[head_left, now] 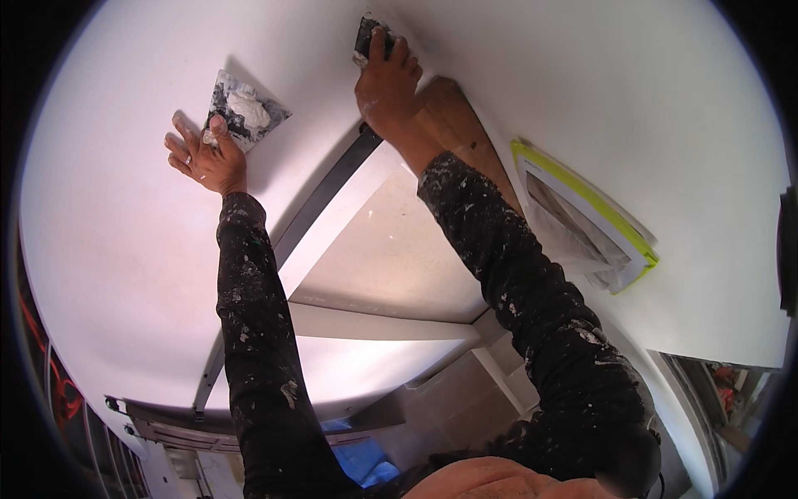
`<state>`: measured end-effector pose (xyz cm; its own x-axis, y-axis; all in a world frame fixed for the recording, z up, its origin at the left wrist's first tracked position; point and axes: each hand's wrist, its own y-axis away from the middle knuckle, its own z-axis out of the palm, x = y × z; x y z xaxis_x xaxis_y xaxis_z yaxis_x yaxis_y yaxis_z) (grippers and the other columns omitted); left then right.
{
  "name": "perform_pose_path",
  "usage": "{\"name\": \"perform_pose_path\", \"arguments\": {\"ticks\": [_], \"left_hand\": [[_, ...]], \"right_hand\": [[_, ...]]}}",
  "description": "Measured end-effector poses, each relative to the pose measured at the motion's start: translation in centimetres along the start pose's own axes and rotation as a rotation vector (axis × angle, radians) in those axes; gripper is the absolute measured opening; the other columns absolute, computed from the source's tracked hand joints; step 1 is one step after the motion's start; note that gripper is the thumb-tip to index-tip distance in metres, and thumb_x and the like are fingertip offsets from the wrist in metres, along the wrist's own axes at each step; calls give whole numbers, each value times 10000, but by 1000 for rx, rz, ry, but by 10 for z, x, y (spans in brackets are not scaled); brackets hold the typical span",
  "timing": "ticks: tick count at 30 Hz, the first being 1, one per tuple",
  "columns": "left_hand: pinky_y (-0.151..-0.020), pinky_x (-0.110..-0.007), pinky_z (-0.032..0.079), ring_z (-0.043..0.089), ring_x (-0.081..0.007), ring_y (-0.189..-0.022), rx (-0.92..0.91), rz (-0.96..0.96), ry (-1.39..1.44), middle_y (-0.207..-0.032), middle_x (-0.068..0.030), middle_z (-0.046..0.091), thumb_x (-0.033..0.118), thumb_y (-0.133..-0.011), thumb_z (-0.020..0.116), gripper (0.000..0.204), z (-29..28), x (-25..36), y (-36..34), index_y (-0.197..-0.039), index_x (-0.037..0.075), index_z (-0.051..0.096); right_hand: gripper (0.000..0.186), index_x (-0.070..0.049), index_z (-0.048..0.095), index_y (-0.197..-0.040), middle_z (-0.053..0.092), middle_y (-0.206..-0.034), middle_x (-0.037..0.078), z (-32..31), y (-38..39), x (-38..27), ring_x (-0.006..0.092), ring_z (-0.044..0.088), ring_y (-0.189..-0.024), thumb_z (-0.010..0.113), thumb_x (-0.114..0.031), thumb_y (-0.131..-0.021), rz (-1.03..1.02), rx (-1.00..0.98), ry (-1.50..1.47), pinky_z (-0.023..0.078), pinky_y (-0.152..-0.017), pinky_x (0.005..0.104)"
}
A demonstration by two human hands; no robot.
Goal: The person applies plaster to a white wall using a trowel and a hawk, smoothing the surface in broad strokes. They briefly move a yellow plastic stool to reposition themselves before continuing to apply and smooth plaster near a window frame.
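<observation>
My left hand (212,162) holds a flat, square filling blade (223,96) by its lower corner. The thumb lies on its face and the other fingers spread to the left. A mound of white filler (248,110) sits on this smeared, dark-and-white blade. Higher up and to the right, my right hand (389,87) grips a smaller dark filling blade (364,40), with a finger laid along it. That blade is against the white wall surface (307,50), near a corner line. Its working edge is too small to make out clearly. Both black sleeves carry white spatters.
A brown wooden board (470,129) lies behind my right wrist. Right of it is a clear plastic sheet package with a lime-green edge (586,212). A dark strip (324,187) borders a recess between my arms. Red cable (66,399) shows at lower left, blue material (366,461) below.
</observation>
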<state>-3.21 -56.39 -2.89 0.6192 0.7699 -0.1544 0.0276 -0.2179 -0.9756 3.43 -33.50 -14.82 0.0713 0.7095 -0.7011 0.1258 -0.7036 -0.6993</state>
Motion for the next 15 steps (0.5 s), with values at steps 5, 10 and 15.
{"name": "perform_pose_path", "arguments": {"ticks": [5,10,15], "left_hand": [[-1204,-516,45,191,-383,-1486,18,8,22,-1556,-114,391,657,-979,340,794,2,8,-4,-1484,50,415],[-1204,-516,46,187,-387,-1487,3,17,-20,-1561,-103,386,647,-984,344,779,4,0,0,-1477,50,428],[-1204,-513,52,187,-384,-1488,-15,25,-49,-1567,-90,379,639,-988,344,759,5,-6,-1,-1442,45,477]], "right_hand": [[688,-91,346,-1471,397,-1380,279,9,-11,10,439,506,-1104,624,-170,-846,20,-29,14,378,-983,564],[613,-87,365,-1453,454,-1275,247,-5,16,-21,460,504,-1082,574,-146,-880,-90,-114,-131,418,-937,578],[665,-72,369,-1434,426,-1298,260,1,-25,-15,446,504,-1077,635,-125,-827,-104,65,-64,370,-977,579]]}}
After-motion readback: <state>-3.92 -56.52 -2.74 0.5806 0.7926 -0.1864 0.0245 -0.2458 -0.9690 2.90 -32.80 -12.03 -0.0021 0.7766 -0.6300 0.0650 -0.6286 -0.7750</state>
